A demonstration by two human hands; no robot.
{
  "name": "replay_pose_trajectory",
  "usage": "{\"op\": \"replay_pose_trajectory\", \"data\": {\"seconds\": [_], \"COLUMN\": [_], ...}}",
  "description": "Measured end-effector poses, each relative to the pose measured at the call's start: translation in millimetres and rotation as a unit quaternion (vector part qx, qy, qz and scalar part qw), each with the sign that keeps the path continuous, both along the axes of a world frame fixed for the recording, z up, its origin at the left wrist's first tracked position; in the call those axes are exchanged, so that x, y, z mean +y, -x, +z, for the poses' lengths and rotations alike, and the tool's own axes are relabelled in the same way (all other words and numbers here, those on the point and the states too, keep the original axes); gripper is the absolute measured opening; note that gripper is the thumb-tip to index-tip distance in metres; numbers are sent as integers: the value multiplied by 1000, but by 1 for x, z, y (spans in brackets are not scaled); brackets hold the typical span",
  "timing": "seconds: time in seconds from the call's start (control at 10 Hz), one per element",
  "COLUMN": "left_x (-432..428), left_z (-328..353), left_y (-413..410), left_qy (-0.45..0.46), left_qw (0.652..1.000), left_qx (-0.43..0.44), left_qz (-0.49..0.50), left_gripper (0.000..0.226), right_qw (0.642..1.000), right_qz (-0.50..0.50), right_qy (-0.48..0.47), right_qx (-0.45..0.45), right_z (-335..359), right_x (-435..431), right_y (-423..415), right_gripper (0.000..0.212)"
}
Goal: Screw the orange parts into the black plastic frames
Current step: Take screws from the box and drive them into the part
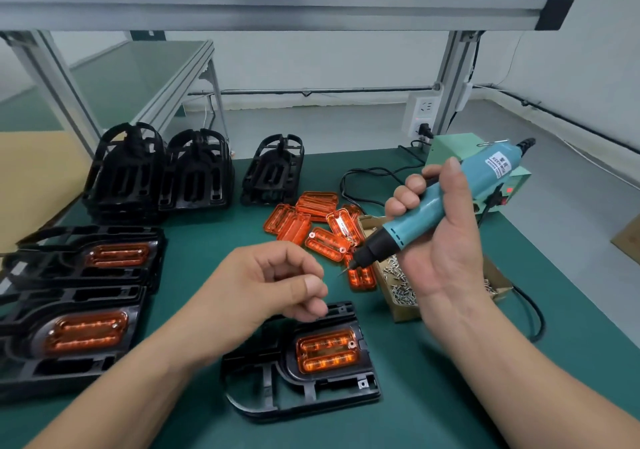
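Note:
A black plastic frame (304,396) lies on the green mat in front of me with an orange part (327,350) seated in its recess. My right hand (440,241) grips a teal electric screwdriver (436,206), its tip pointing down-left above the frame. My left hand (273,286) hovers over the frame's upper left, fingers pinched together close to the driver's tip; whether a screw is between them is too small to tell. Loose orange parts (318,223) lie in a pile behind.
Two frames with orange parts fitted (86,331) (104,254) lie at the left. Stacks of empty black frames (194,175) stand at the back. A cardboard box of screws (401,296) sits right of the frame. The driver's green power box (450,147) and cable are at the back right.

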State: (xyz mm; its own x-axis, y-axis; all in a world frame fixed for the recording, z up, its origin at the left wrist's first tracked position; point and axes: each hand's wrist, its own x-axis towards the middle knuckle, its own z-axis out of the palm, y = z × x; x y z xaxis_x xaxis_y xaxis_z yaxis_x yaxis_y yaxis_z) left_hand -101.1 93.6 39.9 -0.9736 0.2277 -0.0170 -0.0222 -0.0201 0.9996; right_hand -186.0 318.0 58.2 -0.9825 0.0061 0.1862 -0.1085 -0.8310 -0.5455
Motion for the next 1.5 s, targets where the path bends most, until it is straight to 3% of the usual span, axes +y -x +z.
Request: {"op": "replay_pose_trajectory", "data": {"seconds": [0.5, 1.5], "left_x": [18, 23], "left_z": [-4, -3], "left_y": [-11, -13], "left_qy": [-74, -112], "left_qw": [996, 990], "left_qx": [-45, -74], "left_qz": [29, 48], "left_gripper": [10, 12], "right_qw": [999, 999], "right_qz": [26, 35], "right_qy": [16, 8], "right_qx": [26, 36], "right_z": [9, 11], "right_x": [-3, -5], "right_y": [-15, -20], "right_gripper": [25, 27]}}
